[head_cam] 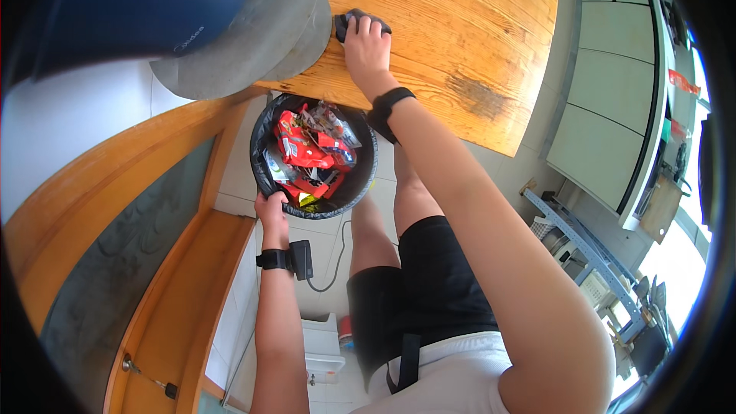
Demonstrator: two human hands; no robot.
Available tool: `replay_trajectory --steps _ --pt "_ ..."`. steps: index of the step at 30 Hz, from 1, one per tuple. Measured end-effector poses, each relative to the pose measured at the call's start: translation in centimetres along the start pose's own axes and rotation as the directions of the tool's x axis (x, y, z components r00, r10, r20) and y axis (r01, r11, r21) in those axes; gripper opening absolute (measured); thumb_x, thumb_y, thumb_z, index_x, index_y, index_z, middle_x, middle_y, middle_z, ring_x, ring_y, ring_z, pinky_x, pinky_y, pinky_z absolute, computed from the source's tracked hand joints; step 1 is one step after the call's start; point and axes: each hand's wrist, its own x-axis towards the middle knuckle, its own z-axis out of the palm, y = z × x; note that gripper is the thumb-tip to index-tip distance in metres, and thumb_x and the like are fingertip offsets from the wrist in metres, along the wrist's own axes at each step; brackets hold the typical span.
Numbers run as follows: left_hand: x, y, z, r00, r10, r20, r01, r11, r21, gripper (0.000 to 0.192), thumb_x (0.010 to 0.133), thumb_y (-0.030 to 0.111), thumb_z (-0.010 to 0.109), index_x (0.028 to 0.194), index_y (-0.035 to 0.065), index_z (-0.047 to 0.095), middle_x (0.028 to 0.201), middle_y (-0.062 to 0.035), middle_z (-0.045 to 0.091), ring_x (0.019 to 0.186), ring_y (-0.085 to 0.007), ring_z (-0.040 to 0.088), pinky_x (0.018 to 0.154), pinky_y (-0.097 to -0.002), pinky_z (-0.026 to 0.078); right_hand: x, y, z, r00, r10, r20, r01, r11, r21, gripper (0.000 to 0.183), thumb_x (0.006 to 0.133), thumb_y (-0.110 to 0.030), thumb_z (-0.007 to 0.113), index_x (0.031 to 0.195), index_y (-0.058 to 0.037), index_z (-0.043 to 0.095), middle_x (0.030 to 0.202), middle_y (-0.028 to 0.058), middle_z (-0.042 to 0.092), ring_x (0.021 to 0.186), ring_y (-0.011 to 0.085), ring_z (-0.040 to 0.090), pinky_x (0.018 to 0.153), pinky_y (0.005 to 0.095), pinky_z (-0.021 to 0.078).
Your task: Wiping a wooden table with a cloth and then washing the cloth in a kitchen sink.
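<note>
My left hand (272, 211) grips the near rim of a round trash bin (370, 164) lined with a black plastic bag. Inside the bin lie crumpled red wrappers (299, 144) and clear plastic packaging (333, 121). The bin's far side sits at the front edge of a wooden table (437, 23). On the tabletop my right hand (368, 40) presses down on a bunched dark grey cloth (362, 14), close to a grey round-edged mat. Its fingers are curled over the cloth, and the underside is hidden.
A dark blue Midea appliance (144, 6) stands on the grey mat (276, 29) at the table's left. To the left is an orange-brown wooden door (172, 276) with keys in its lock. Pale cabinets (609, 86) and a metal rack (581, 259) line the right side.
</note>
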Motion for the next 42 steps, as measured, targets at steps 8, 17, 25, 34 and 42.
replay_trajectory --steps 8,17,25,34,42 --pt "0.6 -1.0 -1.2 0.998 -0.05 -0.037 0.051 0.999 0.017 0.022 0.055 -0.002 0.053 0.073 0.0091 0.054 0.065 0.0055 0.048 0.049 -0.0075 0.038 0.039 -0.0231 0.022 -7.5 -3.8 -0.3 0.935 -0.312 0.17 0.304 0.95 0.075 0.048 0.075 -0.021 0.055 0.121 -0.0049 0.052 0.097 0.007 0.048 0.093 0.0227 0.047 0.07 0.0352 0.0406" --pt "-0.1 0.1 0.4 0.988 -0.136 -0.077 0.145 0.983 0.111 0.025 0.056 -0.001 0.055 0.079 0.0087 0.053 0.066 0.0034 0.048 0.045 -0.0087 0.037 0.037 -0.0221 0.025 -1.1 -0.3 1.2 1.0 0.023 -0.001 -0.023 0.999 -0.025 0.047 0.075 -0.016 0.055 0.12 -0.0038 0.05 0.099 0.0088 0.048 0.091 0.0245 0.048 0.069 0.0361 0.0422" --pt "-0.1 0.8 -0.4 0.984 -0.173 -0.051 0.178 0.975 0.134 0.028 0.057 -0.001 0.054 0.083 0.0097 0.054 0.072 0.0039 0.05 0.051 -0.0079 0.041 0.038 -0.0202 0.025 2.4 1.7 -1.5 0.992 0.118 0.039 -0.122 0.854 0.506 0.037 0.073 -0.012 0.055 0.109 -0.0183 0.06 0.102 0.0068 0.05 0.096 0.0241 0.047 0.075 0.0354 0.0395" --pt "-1.1 2.0 1.6 0.967 -0.24 -0.083 0.25 0.959 0.136 0.033 0.058 -0.003 0.053 0.088 0.0101 0.054 0.078 0.0039 0.052 0.058 -0.0081 0.044 0.044 -0.0199 0.03 8.8 -0.9 2.1 0.993 -0.112 0.046 0.096 0.96 0.264 0.034 0.077 -0.018 0.054 0.11 -0.0139 0.06 0.122 0.0005 0.051 0.099 0.0208 0.047 0.078 0.0334 0.0385" --pt "-0.5 0.5 -0.2 0.98 -0.195 -0.039 0.196 0.98 0.023 0.029 0.06 0.003 0.056 0.089 0.0096 0.054 0.075 0.0027 0.051 0.05 -0.008 0.038 0.041 -0.0205 0.028 -2.9 5.4 0.0 0.982 -0.168 0.092 0.137 0.952 0.274 0.037 0.072 -0.013 0.055 0.109 -0.0082 0.059 0.128 0.0052 0.047 0.097 0.0275 0.048 0.078 0.0365 0.0431"
